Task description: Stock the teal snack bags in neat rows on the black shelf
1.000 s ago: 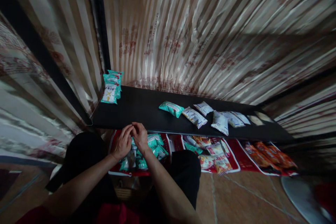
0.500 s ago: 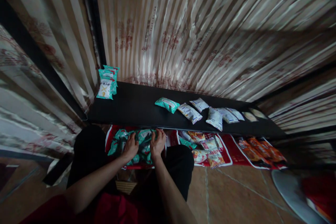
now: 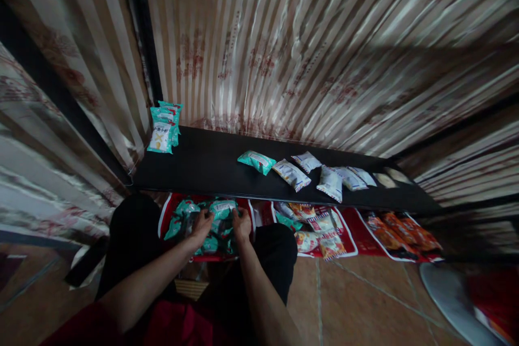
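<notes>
In the head view, both my hands are down in a red tray with a white rim (image 3: 162, 221), low in front of the black shelf. Several teal snack bags lie loosely inside it. My left hand (image 3: 203, 225) pinches the left side of one teal snack bag (image 3: 223, 208). On its right side are the curled fingers of my right hand (image 3: 242, 224). The fingertips are partly hidden by the dim light. Teal snack bags (image 3: 162, 135) stand in a row at the shelf's left end, and another teal bag (image 3: 257, 161) lies on its middle.
Several white snack bags (image 3: 330, 183) lie along the black shelf (image 3: 203, 165). Below it, right of my knee, are a second tray of mixed snack bags (image 3: 320, 240) and some orange bags (image 3: 399, 235). A grey rounded object (image 3: 454, 297) sits at lower right. Striped curtains (image 3: 259, 43) hang behind.
My fingers, spread over the bags before, have curled inward at either side of one teal bag. That bag now shows more plainly between my hands. The bags on the shelf have stayed put.
</notes>
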`<control>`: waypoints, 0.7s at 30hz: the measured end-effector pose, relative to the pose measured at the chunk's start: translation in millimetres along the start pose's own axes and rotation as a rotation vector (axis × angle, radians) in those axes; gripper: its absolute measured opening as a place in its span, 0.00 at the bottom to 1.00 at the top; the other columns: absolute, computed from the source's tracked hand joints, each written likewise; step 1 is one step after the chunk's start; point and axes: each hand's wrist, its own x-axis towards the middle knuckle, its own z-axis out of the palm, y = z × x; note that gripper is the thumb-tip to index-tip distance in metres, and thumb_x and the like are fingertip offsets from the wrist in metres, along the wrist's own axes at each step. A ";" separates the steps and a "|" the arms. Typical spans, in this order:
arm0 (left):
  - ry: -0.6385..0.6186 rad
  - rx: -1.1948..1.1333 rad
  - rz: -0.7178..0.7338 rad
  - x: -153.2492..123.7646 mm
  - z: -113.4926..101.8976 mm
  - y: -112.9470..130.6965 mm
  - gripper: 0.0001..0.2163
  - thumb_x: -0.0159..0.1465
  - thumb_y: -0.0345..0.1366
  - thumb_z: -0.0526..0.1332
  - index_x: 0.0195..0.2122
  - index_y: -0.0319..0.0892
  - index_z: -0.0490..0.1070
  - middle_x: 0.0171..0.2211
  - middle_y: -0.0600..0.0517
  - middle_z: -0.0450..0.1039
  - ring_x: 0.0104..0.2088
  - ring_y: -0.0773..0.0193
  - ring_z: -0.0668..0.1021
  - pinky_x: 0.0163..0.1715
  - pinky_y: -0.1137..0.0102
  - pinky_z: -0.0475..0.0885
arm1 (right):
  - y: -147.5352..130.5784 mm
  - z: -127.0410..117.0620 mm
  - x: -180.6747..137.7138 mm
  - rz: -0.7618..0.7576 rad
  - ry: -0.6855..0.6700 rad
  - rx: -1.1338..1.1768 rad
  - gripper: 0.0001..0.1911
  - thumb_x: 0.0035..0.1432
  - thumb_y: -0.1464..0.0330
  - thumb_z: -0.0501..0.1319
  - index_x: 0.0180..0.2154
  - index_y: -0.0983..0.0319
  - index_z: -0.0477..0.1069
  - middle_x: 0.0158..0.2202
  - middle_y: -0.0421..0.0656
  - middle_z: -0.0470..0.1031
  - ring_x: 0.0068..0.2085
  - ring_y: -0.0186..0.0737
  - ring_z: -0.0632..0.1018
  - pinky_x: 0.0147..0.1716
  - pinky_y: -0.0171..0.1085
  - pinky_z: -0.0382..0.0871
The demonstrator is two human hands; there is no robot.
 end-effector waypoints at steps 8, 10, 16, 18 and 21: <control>0.048 -0.131 -0.061 -3.1 -10.4 3.4 0.13 0.52 0.39 0.67 0.34 0.39 0.68 0.40 0.44 0.73 0.43 0.54 0.76 0.35 0.66 0.72 | -6.4 -3.0 -24.2 -0.047 -0.032 0.107 0.15 0.51 0.61 0.57 0.38 0.64 0.71 0.34 0.47 0.78 0.38 0.45 0.77 0.38 0.38 0.68; 0.057 -0.169 -0.067 -3.4 -11.6 4.0 0.13 0.52 0.38 0.67 0.34 0.39 0.67 0.41 0.44 0.72 0.43 0.55 0.76 0.36 0.66 0.73 | -8.3 -3.8 -30.4 -0.060 -0.043 0.132 0.19 0.51 0.61 0.57 0.42 0.65 0.70 0.37 0.50 0.77 0.40 0.46 0.77 0.41 0.39 0.68; 0.096 -0.244 -0.064 -2.7 -15.0 4.3 0.12 0.53 0.36 0.67 0.34 0.39 0.66 0.40 0.45 0.71 0.42 0.57 0.76 0.36 0.65 0.75 | -13.7 -3.3 -44.1 -0.081 -0.056 0.135 0.26 0.50 0.59 0.57 0.49 0.66 0.69 0.43 0.52 0.75 0.45 0.50 0.76 0.46 0.43 0.66; 0.107 -0.256 -0.057 -2.5 -17.3 4.3 0.13 0.53 0.36 0.68 0.35 0.39 0.66 0.39 0.46 0.71 0.41 0.59 0.77 0.36 0.65 0.74 | -12.6 -2.4 -47.4 -0.090 -0.057 0.143 0.26 0.50 0.59 0.58 0.48 0.66 0.70 0.43 0.52 0.76 0.45 0.50 0.76 0.46 0.44 0.66; 0.119 -0.254 -0.043 -2.3 -22.7 4.0 0.14 0.52 0.36 0.68 0.36 0.40 0.67 0.35 0.49 0.72 0.39 0.60 0.77 0.36 0.66 0.74 | -5.5 1.3 -52.5 -0.091 -0.069 0.211 0.26 0.47 0.59 0.60 0.45 0.67 0.71 0.38 0.51 0.77 0.39 0.49 0.77 0.41 0.42 0.69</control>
